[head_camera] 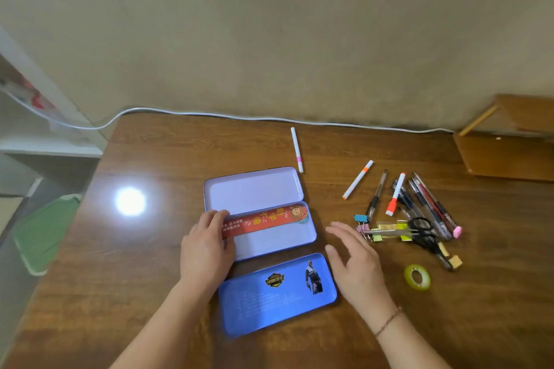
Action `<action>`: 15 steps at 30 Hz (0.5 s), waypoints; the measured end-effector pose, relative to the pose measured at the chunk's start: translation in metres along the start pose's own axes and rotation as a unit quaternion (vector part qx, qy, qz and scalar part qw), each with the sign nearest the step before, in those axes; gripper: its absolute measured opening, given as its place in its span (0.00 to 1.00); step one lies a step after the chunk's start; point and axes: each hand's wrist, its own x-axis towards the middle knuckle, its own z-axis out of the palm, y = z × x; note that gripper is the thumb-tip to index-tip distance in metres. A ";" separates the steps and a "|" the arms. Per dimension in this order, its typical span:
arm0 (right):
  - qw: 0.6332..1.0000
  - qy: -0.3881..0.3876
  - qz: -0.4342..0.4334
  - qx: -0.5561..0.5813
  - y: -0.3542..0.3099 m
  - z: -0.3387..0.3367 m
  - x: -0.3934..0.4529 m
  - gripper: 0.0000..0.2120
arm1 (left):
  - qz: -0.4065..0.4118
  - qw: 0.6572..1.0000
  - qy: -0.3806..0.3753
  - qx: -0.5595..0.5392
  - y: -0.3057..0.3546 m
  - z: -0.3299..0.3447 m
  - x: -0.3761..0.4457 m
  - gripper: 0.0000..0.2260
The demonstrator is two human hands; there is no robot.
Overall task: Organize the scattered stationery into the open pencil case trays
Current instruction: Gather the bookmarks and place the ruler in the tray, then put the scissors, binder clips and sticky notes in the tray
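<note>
The left hand [207,244] presses a red bookmark [263,220] into the open pencil case [308,234] — fingers together — while the right hand [355,260], fingers spread, hovers between case and scattered pens [419,201].

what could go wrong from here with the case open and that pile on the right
1. The red bookmark lies slanted across the middle tray, so pens laid on top may sit crooked or stop the case closing.
2. The scissors are tangled with binder clips and pens; the open right hand, if it grabs there, could drag several at once.
3. The white marker with the pink band lies far back and could be forgotten.
</note>
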 end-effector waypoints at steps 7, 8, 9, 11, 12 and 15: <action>0.972 0.038 0.070 -0.222 0.082 -0.066 0.022 0.18 | 0.010 1.000 -0.008 0.010 0.012 0.008 -0.005 0.20; 0.965 0.018 0.057 -0.254 0.089 -0.069 0.026 0.17 | 0.004 1.000 -0.008 0.012 0.014 0.008 -0.007 0.20; 0.960 0.006 0.038 -0.277 0.094 -0.071 0.030 0.16 | -0.002 1.000 -0.007 0.013 0.017 0.008 -0.008 0.20; 0.953 0.000 0.006 -0.302 0.099 -0.077 0.034 0.12 | -0.008 1.000 -0.007 0.011 0.021 0.008 -0.010 0.20; 0.951 -0.001 -0.002 -0.309 0.101 -0.080 0.035 0.10 | -0.011 1.000 -0.009 0.008 0.021 0.007 -0.010 0.20; 0.944 -0.003 -0.010 -0.329 0.100 -0.093 0.035 0.09 | -0.022 0.999 -0.028 -0.025 0.019 0.004 -0.010 0.25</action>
